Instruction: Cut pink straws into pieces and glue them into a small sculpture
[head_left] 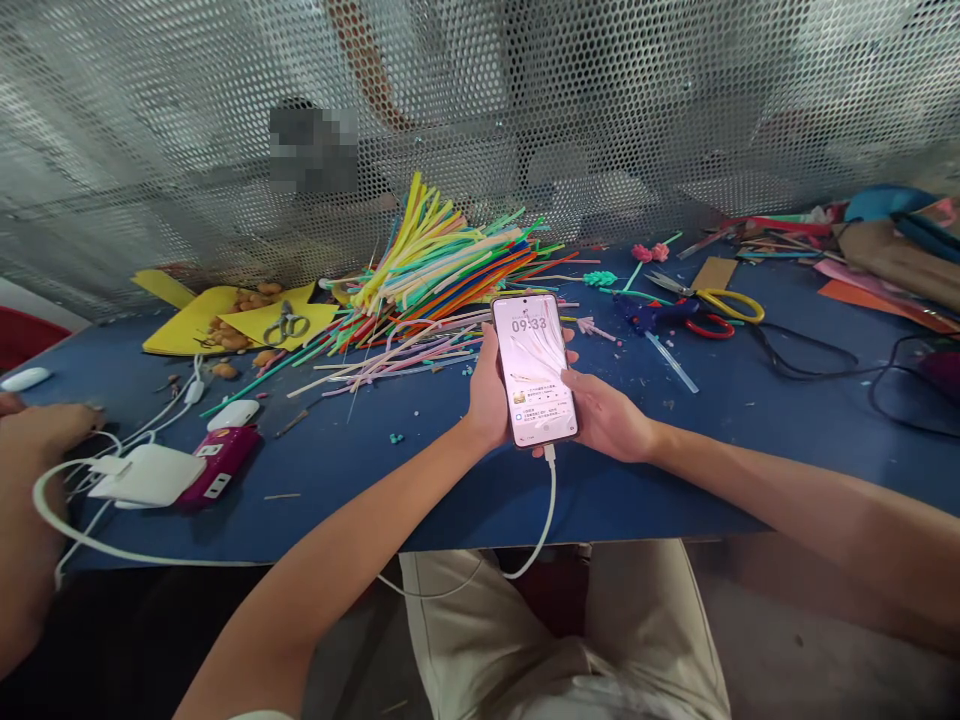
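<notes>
A smartphone (pixel 534 370) with its lit screen reading 09:33 is held upright over the table's front part. My left hand (pixel 491 395) grips it from the left side, and its fingertips show past the phone's right edge. On the right side, my right hand (pixel 606 415) holds the phone too, with the thumb at the screen's edge. A white charging cable (pixel 551 490) is plugged into the bottom of the phone and hangs over the table edge. Behind the phone lies a large heap of colourful pipe cleaners (pixel 450 260).
Scissors with yellow handles (pixel 727 303) and a blue glue gun (pixel 649 315) lie to the right. At left are a purple power block (pixel 221 465), a white charger (pixel 150 475), small grey scissors (pixel 286 325) and another person's arm (pixel 30 480). Perforated metal mesh (pixel 615 110) stands behind.
</notes>
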